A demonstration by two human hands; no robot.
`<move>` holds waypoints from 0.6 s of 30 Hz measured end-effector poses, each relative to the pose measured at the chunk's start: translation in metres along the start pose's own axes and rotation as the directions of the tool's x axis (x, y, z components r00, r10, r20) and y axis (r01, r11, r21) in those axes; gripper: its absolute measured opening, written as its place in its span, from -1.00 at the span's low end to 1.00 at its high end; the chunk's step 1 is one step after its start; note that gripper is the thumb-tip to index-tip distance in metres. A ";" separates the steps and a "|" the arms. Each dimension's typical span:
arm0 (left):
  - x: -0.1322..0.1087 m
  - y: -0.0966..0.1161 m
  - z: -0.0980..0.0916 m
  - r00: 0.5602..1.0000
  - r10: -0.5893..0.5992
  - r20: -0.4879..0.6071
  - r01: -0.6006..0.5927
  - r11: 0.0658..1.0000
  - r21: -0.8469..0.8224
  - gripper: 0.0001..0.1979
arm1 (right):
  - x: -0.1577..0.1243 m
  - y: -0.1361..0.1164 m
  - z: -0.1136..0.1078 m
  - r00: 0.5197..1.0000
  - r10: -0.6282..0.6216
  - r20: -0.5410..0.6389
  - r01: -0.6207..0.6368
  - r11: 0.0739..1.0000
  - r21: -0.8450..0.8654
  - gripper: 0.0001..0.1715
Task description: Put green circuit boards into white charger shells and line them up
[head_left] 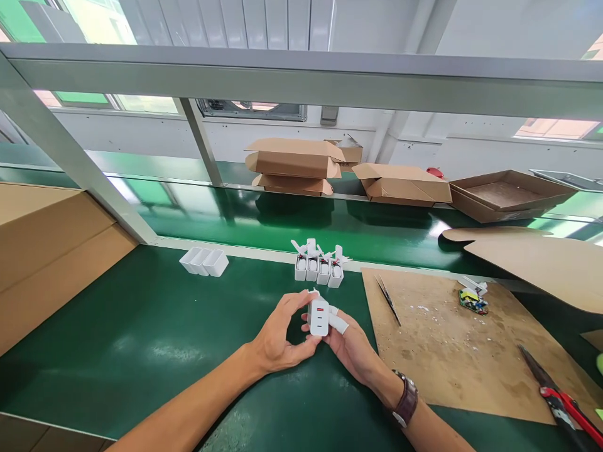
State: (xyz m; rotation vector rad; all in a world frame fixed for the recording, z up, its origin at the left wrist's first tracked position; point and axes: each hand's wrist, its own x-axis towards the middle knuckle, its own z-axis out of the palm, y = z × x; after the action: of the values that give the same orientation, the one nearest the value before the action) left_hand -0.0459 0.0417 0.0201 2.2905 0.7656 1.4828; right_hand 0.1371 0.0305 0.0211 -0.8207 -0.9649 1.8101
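Note:
A white charger (319, 319) with several ports, one of them red inside, is held up over the green table (155, 376). Fingers of my left hand (287, 333) grip its left side, with the thumb at its lower edge. On the other side my right hand (351, 342) also holds it, white wraps covering some fingertips. Just beyond stand several open white charger housings (318, 270) in a row, with wires and white pieces sticking out of their tops. Further left is a group of white empty housings (204, 261).
On the right lies a brown board (424, 351) with tweezers (389, 301), a circuit board (472, 301) and red-handled pliers (556, 389). Cardboard boxes (294, 160) sit behind the green belt (226, 216). A large carton (56, 251) stands left, and a metal beam (301, 81) crosses above.

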 end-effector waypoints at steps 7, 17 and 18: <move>-0.001 0.000 0.000 1.000 -0.005 0.012 0.006 1.000 -0.007 -0.17 | -0.001 -0.002 0.000 1.000 -0.014 -0.002 0.014 1.000 -0.008 -0.54; -0.001 0.000 -0.001 0.999 0.001 0.033 -0.001 1.000 0.001 -0.17 | 0.000 0.000 -0.002 1.000 -0.009 -0.013 0.008 1.000 -0.019 -0.52; -0.001 0.000 -0.001 0.999 0.001 0.034 -0.001 1.000 0.001 -0.17 | 0.000 0.000 -0.002 1.000 -0.009 -0.011 0.009 1.000 -0.010 -0.53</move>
State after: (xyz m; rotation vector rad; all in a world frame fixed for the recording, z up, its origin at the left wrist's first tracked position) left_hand -0.0474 0.0412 0.0199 2.3108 0.7565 1.4402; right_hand 0.1389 0.0309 0.0207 -0.8308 -0.9701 1.7927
